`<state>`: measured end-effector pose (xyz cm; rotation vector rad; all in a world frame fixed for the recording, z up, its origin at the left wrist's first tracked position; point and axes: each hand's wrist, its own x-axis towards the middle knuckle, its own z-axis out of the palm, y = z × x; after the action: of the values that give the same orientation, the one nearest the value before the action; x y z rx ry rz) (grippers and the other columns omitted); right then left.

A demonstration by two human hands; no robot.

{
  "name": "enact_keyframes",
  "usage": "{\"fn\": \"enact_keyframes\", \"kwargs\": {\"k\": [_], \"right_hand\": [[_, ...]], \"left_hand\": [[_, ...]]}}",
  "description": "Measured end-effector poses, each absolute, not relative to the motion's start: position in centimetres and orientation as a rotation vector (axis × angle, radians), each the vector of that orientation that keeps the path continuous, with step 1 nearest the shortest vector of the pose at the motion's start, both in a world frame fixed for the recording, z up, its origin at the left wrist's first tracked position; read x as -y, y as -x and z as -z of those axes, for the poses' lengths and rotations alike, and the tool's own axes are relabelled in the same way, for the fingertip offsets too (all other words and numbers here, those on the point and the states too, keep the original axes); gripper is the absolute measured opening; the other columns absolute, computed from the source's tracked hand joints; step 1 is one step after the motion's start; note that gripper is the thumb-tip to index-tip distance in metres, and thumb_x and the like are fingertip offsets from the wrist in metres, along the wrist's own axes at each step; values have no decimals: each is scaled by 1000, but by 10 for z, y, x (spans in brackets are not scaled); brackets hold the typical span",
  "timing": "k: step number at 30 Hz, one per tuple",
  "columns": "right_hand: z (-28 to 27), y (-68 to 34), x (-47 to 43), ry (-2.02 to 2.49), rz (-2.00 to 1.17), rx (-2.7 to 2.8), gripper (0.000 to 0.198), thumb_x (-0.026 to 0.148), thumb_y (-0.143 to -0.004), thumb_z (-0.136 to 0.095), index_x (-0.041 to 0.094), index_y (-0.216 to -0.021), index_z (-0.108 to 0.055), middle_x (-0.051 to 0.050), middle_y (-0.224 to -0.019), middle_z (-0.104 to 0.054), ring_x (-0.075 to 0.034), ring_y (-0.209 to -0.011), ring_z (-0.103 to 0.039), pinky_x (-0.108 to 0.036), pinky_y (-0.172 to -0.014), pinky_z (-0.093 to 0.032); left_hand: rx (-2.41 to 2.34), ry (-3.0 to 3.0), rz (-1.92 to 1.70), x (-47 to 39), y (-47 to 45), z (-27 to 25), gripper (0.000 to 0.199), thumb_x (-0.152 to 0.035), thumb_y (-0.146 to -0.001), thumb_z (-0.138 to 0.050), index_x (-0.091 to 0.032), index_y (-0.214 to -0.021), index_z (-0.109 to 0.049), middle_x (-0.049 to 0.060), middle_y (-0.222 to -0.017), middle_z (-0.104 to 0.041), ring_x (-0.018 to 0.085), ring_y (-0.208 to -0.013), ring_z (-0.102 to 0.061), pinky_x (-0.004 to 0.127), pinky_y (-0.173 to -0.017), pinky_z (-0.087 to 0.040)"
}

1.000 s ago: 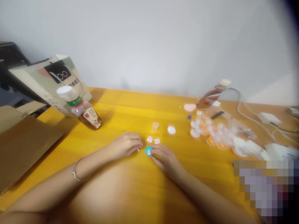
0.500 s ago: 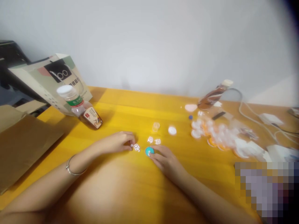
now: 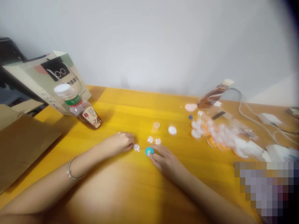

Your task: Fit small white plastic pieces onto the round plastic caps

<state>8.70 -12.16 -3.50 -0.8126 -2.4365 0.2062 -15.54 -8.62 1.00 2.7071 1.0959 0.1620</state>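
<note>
My right hand is closed, thumb and fingers gripping the edge of a small round teal disc low over the yellow table. My left hand rests to the left with its fingers curled in; whatever they may hold is hidden. Just beside its fingertips lies a white cut-out piece with a wheel-like pattern. Two similar white pieces, one on the left and one on the right, lie beyond the teal disc. Farther back are a small clear round container and a white disc.
A drink bottle and a paper bag stand at the left, near brown cardboard. On the right, another bottle rises behind a blurred cluster of white and orange round pieces. Cables run along the right.
My left fingers have curled further in, and a small pale bit seen at their tips is now out of sight. My right hand and the teal disc have hardly moved.
</note>
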Motion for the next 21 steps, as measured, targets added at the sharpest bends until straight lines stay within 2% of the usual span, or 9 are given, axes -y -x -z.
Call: {"fn": "enact_keyframes", "kwargs": {"k": [4, 10, 17, 21], "right_hand": [[42, -88, 119, 755, -267, 2336, 10, 14, -83, -52, 22, -89, -57, -8, -101, -63, -18, -91, -59, -35, -81, -50], [43, -88, 119, 702, -318, 2298, 22, 14, -80, -58, 22, -100, -56, -7, -99, -67, -18, -92, -60, -34, -81, -51], [45, -89, 119, 673, -284, 2319, 20, 14, -80, -58, 25, -98, -59, -5, -102, -67, -19, -98, -59, -35, -80, -49], [45, -89, 119, 677, -293, 2320, 17, 15, -80, -58, 24, -94, -60, -5, -102, -66, -19, -98, -59, -35, -81, -49]], "left_hand": [[-1070, -2657, -262, 93, 145, -9, 11, -15, -81, -49, -15, -83, -61, 2, -78, -62, 12, -67, -58, 20, -58, -40], [-884, -2540, -577, 101, 125, 2, 18, -22, -87, -44, -15, -88, -60, 4, -82, -63, 11, -73, -59, 19, -66, -45], [-826, -2476, -688, 101, 121, 19, 17, -21, -88, -43, -14, -88, -59, 4, -82, -62, 10, -76, -58, 18, -69, -44], [-833, -2650, -695, 102, 122, 23, 18, -22, -89, -43, -16, -88, -59, 4, -82, -63, 12, -78, -56, 23, -72, -41]]}}
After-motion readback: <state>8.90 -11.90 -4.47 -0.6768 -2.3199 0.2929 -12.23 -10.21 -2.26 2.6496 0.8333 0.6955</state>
